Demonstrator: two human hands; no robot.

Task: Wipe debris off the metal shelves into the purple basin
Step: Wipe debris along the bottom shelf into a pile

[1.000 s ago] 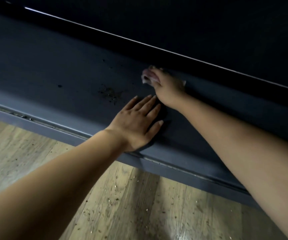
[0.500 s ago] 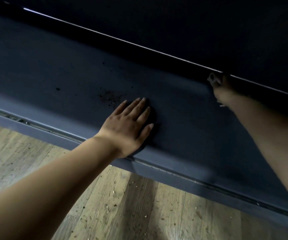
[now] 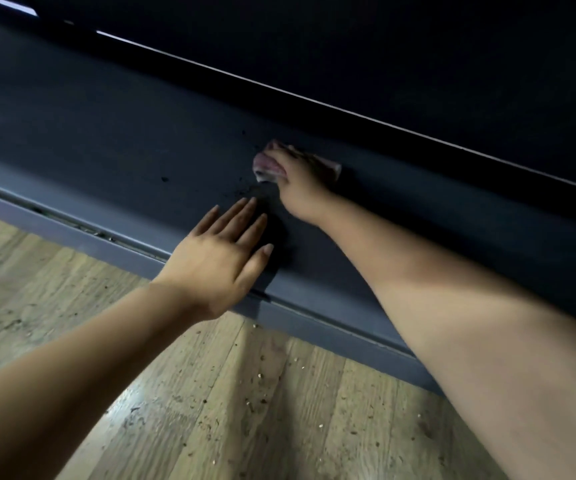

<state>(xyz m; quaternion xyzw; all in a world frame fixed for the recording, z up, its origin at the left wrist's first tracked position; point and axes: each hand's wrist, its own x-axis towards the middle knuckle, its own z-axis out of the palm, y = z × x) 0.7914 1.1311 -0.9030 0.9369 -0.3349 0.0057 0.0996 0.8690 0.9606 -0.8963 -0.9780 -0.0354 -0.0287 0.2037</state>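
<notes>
A dark grey metal shelf [image 3: 113,140] runs across the view at a slant. My right hand [image 3: 300,183] presses a pinkish cloth [image 3: 267,166] flat on the shelf near its back. Dark crumbs of debris [image 3: 245,188] lie just left of the cloth, and a single speck [image 3: 164,179] sits farther left. My left hand [image 3: 224,258] lies flat on the shelf's front part, fingers spread and pointing toward the debris, holding nothing. The purple basin is not in view.
The shelf's front lip [image 3: 72,230] has a groove with bits caught in it. Below is a wooden floor [image 3: 227,410] scattered with small crumbs. Above the shelf, a dark shelf edge [image 3: 349,114] with a thin bright line overhangs.
My right hand swept the cloth far right along the back of the shelf, then came back left beside the debris pile. My left hand stayed flat near the front.
</notes>
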